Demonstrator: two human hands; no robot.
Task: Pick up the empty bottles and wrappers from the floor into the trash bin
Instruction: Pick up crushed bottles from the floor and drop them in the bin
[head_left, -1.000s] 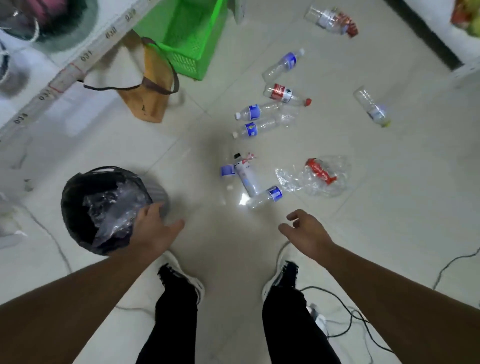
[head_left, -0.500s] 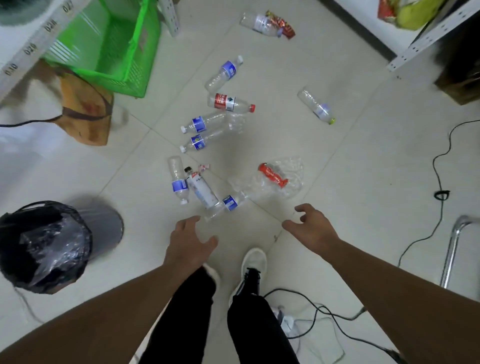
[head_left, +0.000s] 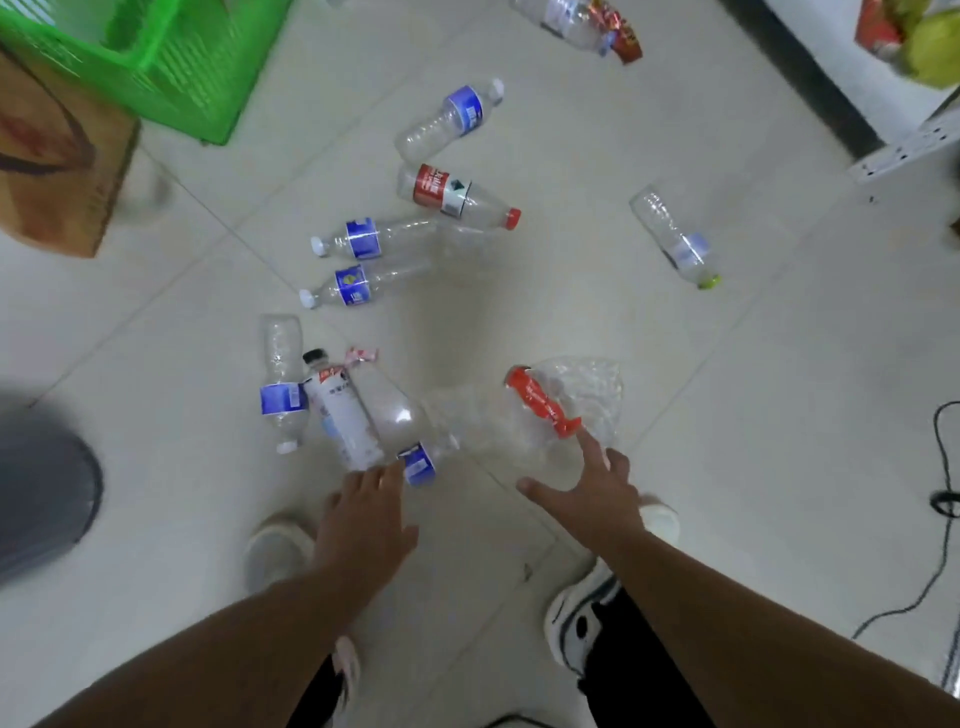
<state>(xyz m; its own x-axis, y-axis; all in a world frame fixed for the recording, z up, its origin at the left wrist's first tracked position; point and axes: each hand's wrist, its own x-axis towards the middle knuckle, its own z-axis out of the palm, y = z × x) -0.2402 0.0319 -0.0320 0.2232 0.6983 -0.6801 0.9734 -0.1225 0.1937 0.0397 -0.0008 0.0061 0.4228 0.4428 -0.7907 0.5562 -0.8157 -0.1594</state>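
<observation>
Both hands have dropped closer to the litter since half a second ago, the left hand (head_left: 363, 514) with fingers straight by a blue-labelled bottle (head_left: 415, 457) at lower centre, the right hand (head_left: 592, 488) spread over the clear wrapper (head_left: 576, 400), neither gripping anything.

Bare tile on my right, bottles crowding my left

My left hand (head_left: 363, 519) is reaching with fingers spread at a tight knot: a white bottle (head_left: 343, 415), a blue-label bottle (head_left: 283, 384) just beside it and a clear bottle (head_left: 410, 431) lying across, leaving no gap between them. My right hand (head_left: 587, 493) is spreading open at the edge of a crumpled clear wrapper (head_left: 571, 400), with bare floor tile (head_left: 753, 415) lying open to its right. A green basket (head_left: 156, 67) and a cardboard box (head_left: 57, 171) are blocking the far left; a black cable (head_left: 935, 545) is trailing along the right edge.
</observation>
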